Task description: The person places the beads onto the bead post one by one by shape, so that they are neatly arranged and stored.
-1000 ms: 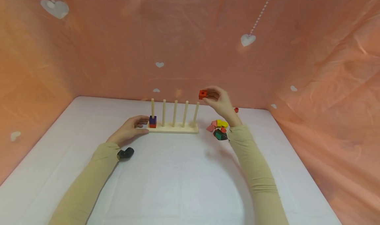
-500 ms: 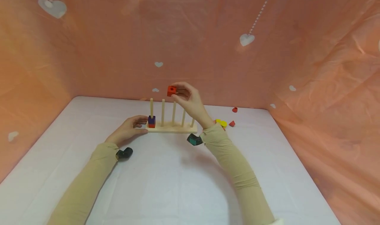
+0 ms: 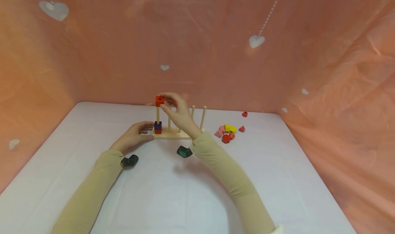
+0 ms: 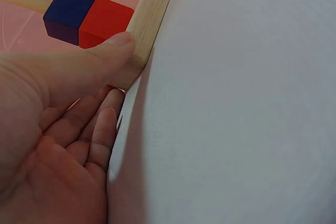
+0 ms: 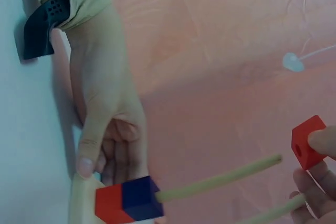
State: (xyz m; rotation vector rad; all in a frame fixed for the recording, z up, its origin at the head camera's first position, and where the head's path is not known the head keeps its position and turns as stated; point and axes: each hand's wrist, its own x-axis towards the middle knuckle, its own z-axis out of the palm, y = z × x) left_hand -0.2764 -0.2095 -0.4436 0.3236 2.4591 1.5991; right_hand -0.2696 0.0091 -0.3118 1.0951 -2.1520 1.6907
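A pale wooden peg stand (image 3: 172,135) with several upright pegs stands on the table. Its leftmost peg carries a red cube (image 4: 107,22) at the bottom with a dark blue cube (image 4: 70,14) stacked on it. My left hand (image 3: 132,136) holds the stand's left end, the thumb on the base edge and the other fingers bent beside it. Above that same peg, my right hand (image 3: 180,117) pinches another red cube (image 3: 159,101) with a hole in it. Seen from the right wrist, this cube (image 5: 308,142) is just off the peg's tip (image 5: 278,158), not threaded on it.
To the right of the stand lies a loose group of beads: yellow ones (image 3: 229,128), pink ones (image 3: 218,133) and red ones (image 3: 226,138). Farther back is a single red bead (image 3: 244,114). A pink cloth (image 3: 197,49) with hearts hangs behind the white table (image 3: 160,193).
My right hand has carried the red cube leftward from beyond the stand's right end to above the leftmost peg. The left hand stays at the stand's end.
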